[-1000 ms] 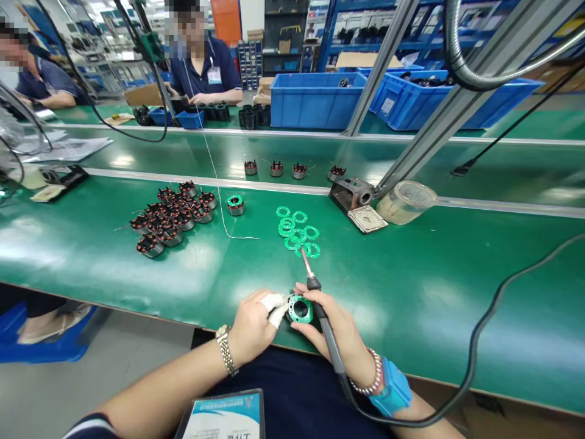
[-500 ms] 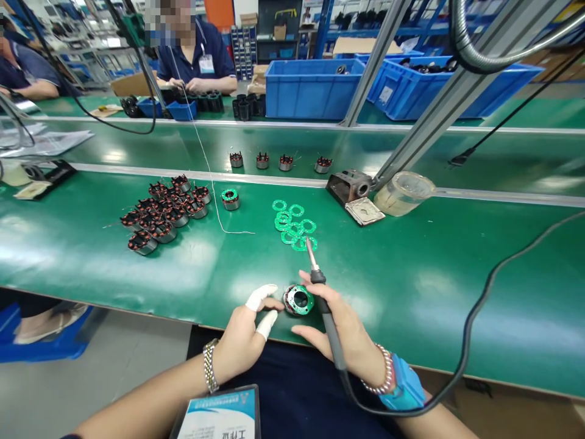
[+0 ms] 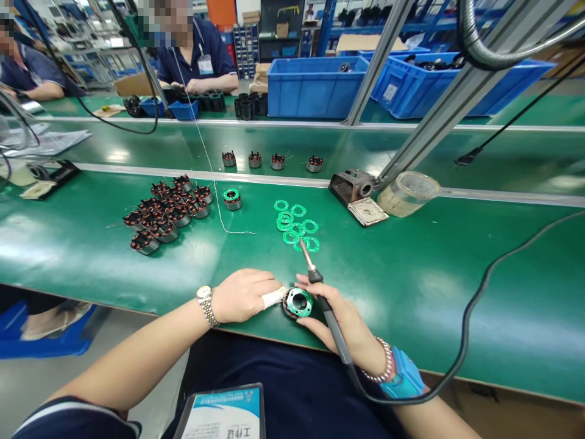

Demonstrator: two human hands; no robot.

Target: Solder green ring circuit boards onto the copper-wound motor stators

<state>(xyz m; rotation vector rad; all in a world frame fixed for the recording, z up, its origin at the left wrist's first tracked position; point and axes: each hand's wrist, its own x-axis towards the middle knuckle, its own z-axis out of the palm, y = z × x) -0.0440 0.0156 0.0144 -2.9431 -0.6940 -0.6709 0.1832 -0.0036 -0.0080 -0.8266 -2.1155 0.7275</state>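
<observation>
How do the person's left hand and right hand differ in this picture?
The left hand wears a metal watch, while the right hand wears a beaded bracelet and blue wrist strap. The left hand has a white finger cot; the right hand grips a soldering iron. Both sit at the green-ringed stator.

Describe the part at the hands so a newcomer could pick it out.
On the near green bench, look at its front edge. The stator with a green ring sits between the left hand and right hand, the only ringed one touched.
</observation>
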